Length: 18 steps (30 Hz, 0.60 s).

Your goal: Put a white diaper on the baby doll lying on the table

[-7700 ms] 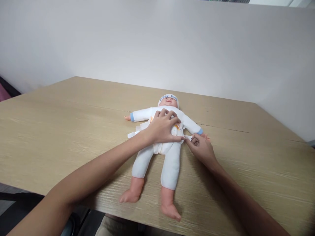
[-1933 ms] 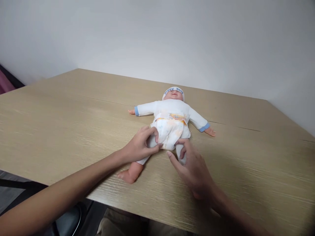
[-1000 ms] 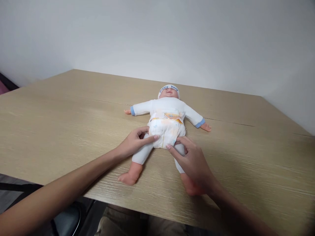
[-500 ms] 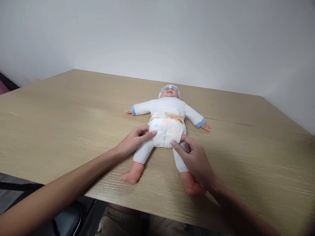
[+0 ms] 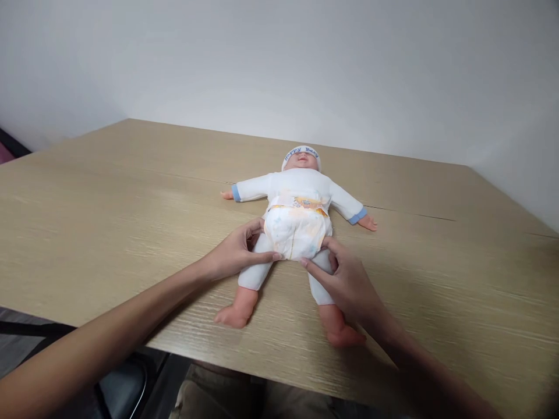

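A baby doll (image 5: 299, 181) in a white suit with blue cuffs lies on its back, head away from me, arms and legs spread. Round its hips is a white diaper (image 5: 297, 231) with an orange printed waistband. My left hand (image 5: 239, 249) grips the diaper's left leg edge, its thumb along the bottom and its fingers at the side, partly hidden. On the other side, my right hand (image 5: 343, 270) pinches the right leg edge, thumb near the crotch and fingers curled at the hip. Both hands lie over the tops of the doll's legs.
The doll lies on a wide wooden table (image 5: 131, 233) with a thin seam across it. A pale wall (image 5: 279, 70) rises behind. Below the table's front edge are a dark chair (image 5: 124, 384) and my lap (image 5: 213, 396).
My left thumb has slid down from the diaper's front to its bottom edge. The right thumb has shifted slightly lower. The doll stays in place.
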Tool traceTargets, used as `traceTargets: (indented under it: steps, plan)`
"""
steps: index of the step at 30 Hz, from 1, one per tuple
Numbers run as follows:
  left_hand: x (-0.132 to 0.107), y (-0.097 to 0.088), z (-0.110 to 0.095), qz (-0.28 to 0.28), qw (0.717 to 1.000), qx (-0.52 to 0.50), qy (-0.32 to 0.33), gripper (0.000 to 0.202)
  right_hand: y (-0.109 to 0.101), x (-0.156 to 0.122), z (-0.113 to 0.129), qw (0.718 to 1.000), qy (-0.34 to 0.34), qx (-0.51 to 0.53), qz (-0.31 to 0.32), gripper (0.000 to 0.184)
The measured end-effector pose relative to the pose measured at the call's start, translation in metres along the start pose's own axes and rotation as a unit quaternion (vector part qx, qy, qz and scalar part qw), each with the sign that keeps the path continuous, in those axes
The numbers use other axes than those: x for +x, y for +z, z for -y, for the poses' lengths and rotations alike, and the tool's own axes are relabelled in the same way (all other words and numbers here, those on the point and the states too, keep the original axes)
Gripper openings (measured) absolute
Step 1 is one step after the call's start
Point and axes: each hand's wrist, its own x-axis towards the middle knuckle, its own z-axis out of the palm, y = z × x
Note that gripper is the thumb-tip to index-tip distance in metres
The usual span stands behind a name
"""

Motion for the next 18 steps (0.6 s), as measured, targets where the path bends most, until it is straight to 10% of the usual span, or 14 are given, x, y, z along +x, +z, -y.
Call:
traceTargets:
  steps: [18]
  plan:
    - [0.0093, -0.0099, -0.0002, 0.013, 0.996, -0.074, -0.038, 0.043, -0.0070, 0.0049, -0.0074, 1.000, -0.002, 0.028, 0.012, 0.034]
